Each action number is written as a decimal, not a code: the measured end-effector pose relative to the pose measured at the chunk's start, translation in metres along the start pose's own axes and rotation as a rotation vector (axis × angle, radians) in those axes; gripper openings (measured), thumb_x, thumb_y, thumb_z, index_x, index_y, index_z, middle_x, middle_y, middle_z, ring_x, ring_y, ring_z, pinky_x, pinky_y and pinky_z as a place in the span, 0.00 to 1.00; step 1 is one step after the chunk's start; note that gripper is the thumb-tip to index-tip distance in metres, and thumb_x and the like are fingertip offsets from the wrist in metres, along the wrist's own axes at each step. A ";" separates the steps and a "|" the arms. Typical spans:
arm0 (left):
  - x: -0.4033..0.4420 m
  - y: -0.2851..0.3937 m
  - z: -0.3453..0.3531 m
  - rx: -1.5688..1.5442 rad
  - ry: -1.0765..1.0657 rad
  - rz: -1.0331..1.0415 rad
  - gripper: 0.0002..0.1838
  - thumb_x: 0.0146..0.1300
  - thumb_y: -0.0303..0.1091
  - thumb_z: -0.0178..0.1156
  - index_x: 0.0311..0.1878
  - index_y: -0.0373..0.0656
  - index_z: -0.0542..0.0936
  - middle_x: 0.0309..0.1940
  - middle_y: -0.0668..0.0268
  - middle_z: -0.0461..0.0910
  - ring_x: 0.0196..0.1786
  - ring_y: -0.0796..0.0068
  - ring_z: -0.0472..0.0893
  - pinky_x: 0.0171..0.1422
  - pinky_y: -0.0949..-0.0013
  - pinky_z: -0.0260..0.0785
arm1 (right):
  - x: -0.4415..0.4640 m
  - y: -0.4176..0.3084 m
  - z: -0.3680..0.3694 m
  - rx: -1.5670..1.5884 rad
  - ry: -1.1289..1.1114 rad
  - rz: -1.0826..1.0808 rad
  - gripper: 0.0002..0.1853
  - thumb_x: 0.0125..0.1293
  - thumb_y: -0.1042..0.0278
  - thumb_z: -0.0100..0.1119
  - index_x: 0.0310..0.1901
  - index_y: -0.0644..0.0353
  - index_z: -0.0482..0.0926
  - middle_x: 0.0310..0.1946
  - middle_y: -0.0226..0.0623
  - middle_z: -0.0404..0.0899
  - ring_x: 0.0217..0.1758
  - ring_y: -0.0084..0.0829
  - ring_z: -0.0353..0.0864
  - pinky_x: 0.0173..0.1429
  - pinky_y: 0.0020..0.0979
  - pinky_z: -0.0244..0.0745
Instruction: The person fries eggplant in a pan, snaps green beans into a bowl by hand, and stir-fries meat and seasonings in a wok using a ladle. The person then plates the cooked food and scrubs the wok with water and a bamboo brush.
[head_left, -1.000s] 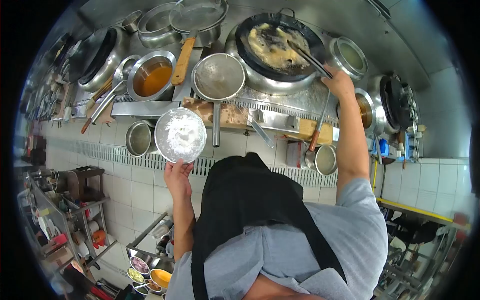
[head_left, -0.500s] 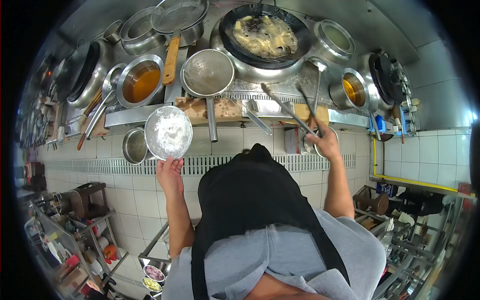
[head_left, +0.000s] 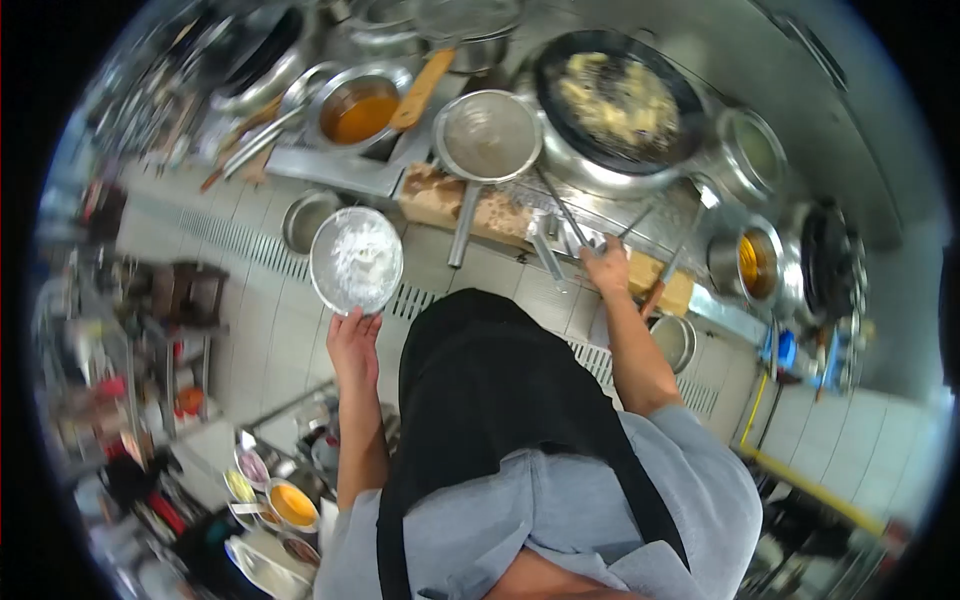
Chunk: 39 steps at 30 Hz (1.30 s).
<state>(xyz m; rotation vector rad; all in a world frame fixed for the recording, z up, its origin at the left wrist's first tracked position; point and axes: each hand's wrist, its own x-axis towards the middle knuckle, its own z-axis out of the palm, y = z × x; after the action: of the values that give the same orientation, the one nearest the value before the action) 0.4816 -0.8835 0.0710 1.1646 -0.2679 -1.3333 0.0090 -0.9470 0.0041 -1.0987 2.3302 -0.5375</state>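
Observation:
My left hand (head_left: 355,350) grips the lower rim of a round metal bowl (head_left: 322,262); white powder (head_left: 362,252) coats its inside. In my right hand (head_left: 606,270) is a pair of long metal tongs (head_left: 562,207), their arms spread apart. The tongs lie over the stove's front edge, one arm pointing towards a fine-mesh strainer (head_left: 488,136). Beyond them, pale pieces of food (head_left: 618,98) fry in bubbling oil in a black wok (head_left: 562,128). A ladle (head_left: 676,250) rests just right of my right hand.
A pot of orange-brown liquid (head_left: 360,118) stands at the left of the stove, with a wooden-handled sieve (head_left: 425,88) beside it. On the right are a metal pot (head_left: 752,155) and a pot with yellow liquid (head_left: 748,262). Several food containers (head_left: 293,505) sit low on the left.
The whole view has turned and the stove appears tilted. My right hand has moved left with the tongs, nearer the strainer. The powder bowl stays in my left hand.

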 end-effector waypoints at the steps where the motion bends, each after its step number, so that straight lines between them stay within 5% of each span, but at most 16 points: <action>1: -0.006 -0.004 -0.003 -0.022 0.033 0.005 0.11 0.73 0.25 0.62 0.55 0.38 0.77 0.47 0.58 0.85 0.49 0.64 0.88 0.55 0.61 0.81 | 0.011 0.012 0.006 -0.038 0.019 -0.081 0.49 0.58 0.41 0.75 0.73 0.68 0.71 0.61 0.61 0.82 0.64 0.51 0.84 0.69 0.42 0.77; 4: -0.022 -0.020 -0.016 -0.112 0.126 0.072 0.07 0.72 0.26 0.63 0.50 0.39 0.76 0.46 0.56 0.85 0.49 0.61 0.88 0.58 0.57 0.81 | 0.028 0.030 0.015 -0.144 -0.003 -0.294 0.51 0.59 0.39 0.75 0.74 0.69 0.69 0.54 0.58 0.86 0.56 0.49 0.88 0.63 0.40 0.81; 6: -0.045 -0.023 -0.007 -0.130 0.203 0.121 0.06 0.73 0.27 0.63 0.47 0.40 0.76 0.44 0.56 0.86 0.48 0.61 0.88 0.58 0.58 0.81 | 0.049 0.053 0.022 0.064 -0.227 -0.335 0.51 0.62 0.42 0.73 0.78 0.66 0.63 0.62 0.61 0.82 0.64 0.51 0.84 0.70 0.45 0.77; 9: -0.086 -0.040 -0.016 -0.152 0.340 0.183 0.06 0.74 0.29 0.64 0.48 0.41 0.77 0.46 0.58 0.87 0.47 0.64 0.89 0.57 0.60 0.81 | 0.075 0.084 0.009 -0.050 -0.203 -0.382 0.39 0.63 0.48 0.74 0.70 0.64 0.73 0.38 0.47 0.88 0.43 0.42 0.88 0.51 0.45 0.82; 11: -0.122 -0.050 -0.022 -0.162 0.450 0.243 0.07 0.74 0.30 0.65 0.48 0.43 0.77 0.46 0.59 0.87 0.46 0.67 0.89 0.55 0.62 0.81 | 0.052 0.058 -0.026 -0.224 -0.194 -0.458 0.36 0.65 0.53 0.74 0.71 0.60 0.76 0.32 0.39 0.85 0.33 0.33 0.84 0.43 0.38 0.80; 14: -0.176 -0.076 -0.048 -0.263 0.613 0.322 0.08 0.73 0.29 0.65 0.40 0.46 0.74 0.42 0.61 0.86 0.43 0.68 0.88 0.54 0.63 0.81 | 0.048 0.047 -0.043 -0.040 -0.396 -0.653 0.26 0.72 0.62 0.68 0.68 0.63 0.79 0.25 0.30 0.77 0.28 0.22 0.73 0.37 0.28 0.72; 18: -0.258 -0.096 -0.067 -0.336 0.851 0.425 0.09 0.74 0.28 0.64 0.39 0.45 0.73 0.41 0.61 0.86 0.43 0.68 0.88 0.53 0.63 0.82 | 0.038 -0.021 -0.033 0.311 -0.684 -0.793 0.19 0.78 0.72 0.59 0.66 0.69 0.78 0.26 0.20 0.67 0.27 0.15 0.65 0.30 0.22 0.62; 24: -0.394 -0.142 -0.117 -0.487 1.188 0.687 0.04 0.76 0.27 0.61 0.42 0.43 0.75 0.38 0.59 0.87 0.37 0.72 0.87 0.44 0.71 0.83 | -0.055 -0.111 -0.021 0.297 -1.020 -0.957 0.18 0.77 0.75 0.60 0.66 0.64 0.79 0.31 0.21 0.72 0.29 0.12 0.67 0.30 0.19 0.61; 29: -0.538 -0.174 -0.153 -0.465 1.571 1.013 0.08 0.74 0.28 0.62 0.37 0.44 0.73 0.32 0.64 0.83 0.35 0.71 0.86 0.47 0.65 0.83 | -0.101 -0.090 0.013 0.095 -1.344 -1.100 0.17 0.76 0.74 0.62 0.64 0.62 0.81 0.34 0.23 0.77 0.31 0.13 0.70 0.33 0.19 0.65; 32: -0.632 -0.207 -0.197 -0.491 1.784 1.207 0.10 0.75 0.25 0.62 0.36 0.40 0.72 0.34 0.58 0.84 0.36 0.66 0.88 0.47 0.65 0.87 | -0.143 -0.069 0.009 -0.067 -1.448 -1.129 0.17 0.76 0.74 0.63 0.65 0.62 0.80 0.35 0.24 0.79 0.33 0.14 0.72 0.34 0.20 0.66; 39: -0.759 -0.290 -0.315 -0.709 2.014 1.028 0.06 0.72 0.21 0.60 0.41 0.32 0.72 0.37 0.49 0.84 0.38 0.61 0.89 0.41 0.67 0.88 | -0.237 -0.008 -0.005 -0.276 -1.517 -1.125 0.18 0.75 0.76 0.65 0.64 0.63 0.81 0.35 0.25 0.80 0.34 0.15 0.74 0.38 0.21 0.69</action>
<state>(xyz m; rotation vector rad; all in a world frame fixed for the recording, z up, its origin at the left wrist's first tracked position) 0.3113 -0.0299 0.0408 0.9534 0.9025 0.8903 0.1408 -0.7634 0.0771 -1.8950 0.3790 0.3012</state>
